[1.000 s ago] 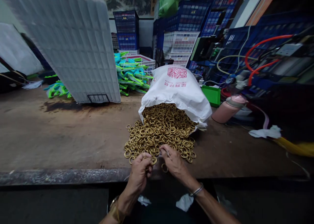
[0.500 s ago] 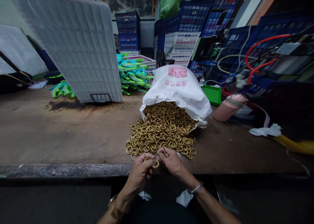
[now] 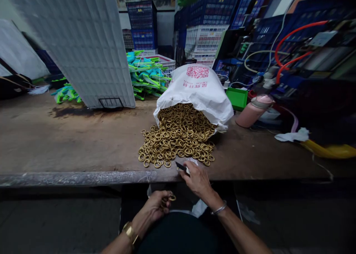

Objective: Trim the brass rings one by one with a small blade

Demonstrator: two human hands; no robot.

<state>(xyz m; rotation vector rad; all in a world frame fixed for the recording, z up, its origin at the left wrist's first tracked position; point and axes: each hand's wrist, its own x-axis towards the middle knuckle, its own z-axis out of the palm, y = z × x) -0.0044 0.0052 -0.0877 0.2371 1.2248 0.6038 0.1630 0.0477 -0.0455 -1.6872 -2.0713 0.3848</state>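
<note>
My left hand [image 3: 157, 204] is closed around several gold-coloured rings [image 3: 172, 197], held below the table's front edge. My right hand [image 3: 197, 178] grips a small knife with a dark, slanted blade [image 3: 180, 166]; its handle is mostly hidden by the fingers. The blade points left, over the front of the table. Just beyond this hand lies a heap of loose gold-coloured rings [image 3: 178, 141]. They spill from the mouth of a white woven sack [image 3: 194, 89] with red print, lying on its side.
A tall pale quilted panel [image 3: 80, 50] stands on the wooden table [image 3: 83, 142] at left. Behind are green and turquoise plastic pieces [image 3: 148, 76] and stacked crates [image 3: 205, 39]. To the right are a green tray [image 3: 237, 98], a pink bottle [image 3: 254, 111] and red hoses [image 3: 294, 31].
My left hand has drawn back from the heap toward me, holding rings. My hands have moved apart, and the dark blade in my right hand now shows clearly. The view has tilted down slightly.
</note>
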